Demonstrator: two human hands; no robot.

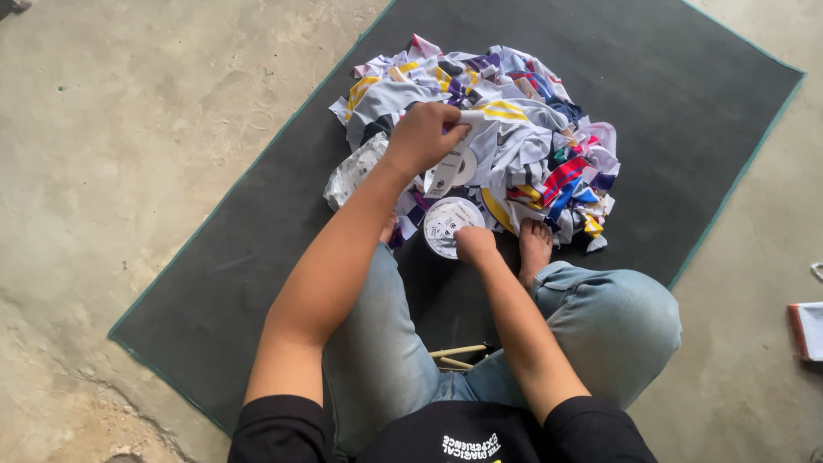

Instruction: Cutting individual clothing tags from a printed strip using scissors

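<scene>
Head view, looking down past denim-clad knees to a dark mat [214, 283] spread on a concrete floor [120, 129]. Far on the mat, a heap of cloth scraps [523, 146], white with yellow, red, blue and purple stripes. Left hand [422, 137] raised over the heap's near left side, fingers [450, 130] clamped on a strip of white label tape [453, 161] hanging down from the grip. Right hand [474, 244] lower and nearer, fingers curled together, resting against the right edge of a round white tape roll [446, 225] lying at the heap's near edge. Bare foot [535, 247] just right of that hand. Wooden stool legs [459, 356] between the knees. White and red object [807, 330] at the far right on the floor.
</scene>
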